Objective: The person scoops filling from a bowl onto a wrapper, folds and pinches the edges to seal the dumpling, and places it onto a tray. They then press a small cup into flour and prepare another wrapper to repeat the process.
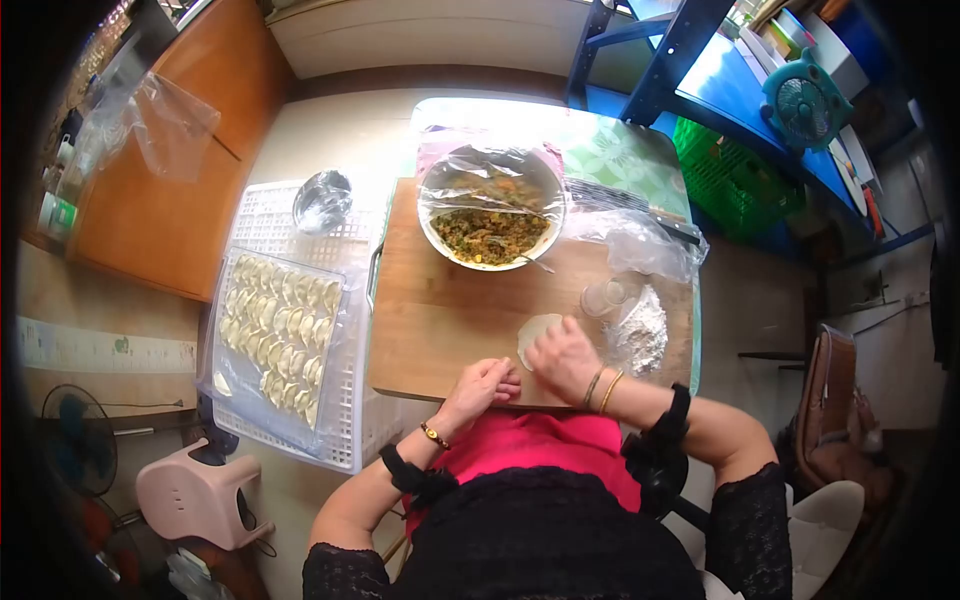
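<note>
While the person sits at the big brown wooden cutting board [440,320], both hands are down near its close edge. The right hand [565,360] lies on top of a round pale dough wrapper [533,333]. The wrapper is flat on the board, and part of it peeks out from under that hand, on the side toward the left hand and a little farther away. The right fingers are bent down onto it, but I cannot tell if they pinch it or just press it.

The left hand [480,385] is just beside the wrapper, a bit closer to the body. Its fingers are curled in, almost like a fist, and I cannot tell if anything is inside. The right hand is the nearer one, since it touches the dough.

The wrapper is round, so it has no long side and points no way.

Farther off sits a big white bowl of green and yellow chopped filling [490,235]. A heap of white flour [640,335] is near the right hand. A white plastic tray with rows of folded dumplings [275,330] is off to the left.
</note>
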`<action>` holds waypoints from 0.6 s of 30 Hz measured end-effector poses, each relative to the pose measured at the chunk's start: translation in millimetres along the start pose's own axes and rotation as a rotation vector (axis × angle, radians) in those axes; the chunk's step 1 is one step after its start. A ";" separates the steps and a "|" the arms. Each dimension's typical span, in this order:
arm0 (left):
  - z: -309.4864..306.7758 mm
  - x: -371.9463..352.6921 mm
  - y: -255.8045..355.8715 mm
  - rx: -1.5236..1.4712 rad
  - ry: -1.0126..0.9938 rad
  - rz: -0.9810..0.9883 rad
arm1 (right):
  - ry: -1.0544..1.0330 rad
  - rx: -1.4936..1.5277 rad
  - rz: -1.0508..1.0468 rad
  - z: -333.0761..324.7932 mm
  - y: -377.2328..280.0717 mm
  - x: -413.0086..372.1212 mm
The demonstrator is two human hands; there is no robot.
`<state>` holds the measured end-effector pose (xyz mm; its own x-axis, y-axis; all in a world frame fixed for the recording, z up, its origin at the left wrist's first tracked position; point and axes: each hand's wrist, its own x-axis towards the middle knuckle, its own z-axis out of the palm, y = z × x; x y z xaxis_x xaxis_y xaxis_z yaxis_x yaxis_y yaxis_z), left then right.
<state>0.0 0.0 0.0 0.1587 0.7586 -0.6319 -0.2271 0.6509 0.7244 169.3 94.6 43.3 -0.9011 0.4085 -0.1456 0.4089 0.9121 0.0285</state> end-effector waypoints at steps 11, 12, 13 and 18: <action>-2.2 13.0 9.2 -0.298 -0.069 -0.225 | 0.095 0.106 0.055 25.1 4.8 -10.2; -0.5 14.6 11.6 -0.265 -0.077 -0.229 | 0.096 0.104 0.056 21.9 7.6 -9.3; 0.3 17.8 12.3 -0.265 -0.079 -0.226 | 0.117 0.195 0.114 16.8 10.5 -9.6; 4.1 42.2 28.5 -0.430 -0.257 -0.321 | 0.318 0.521 0.264 -19.2 19.0 -8.8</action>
<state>4.2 50.6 -4.8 0.4996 0.5432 -0.6748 -0.4899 0.8196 0.2972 182.2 109.0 64.1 -0.7274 0.6786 0.1018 0.5658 0.6771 -0.4706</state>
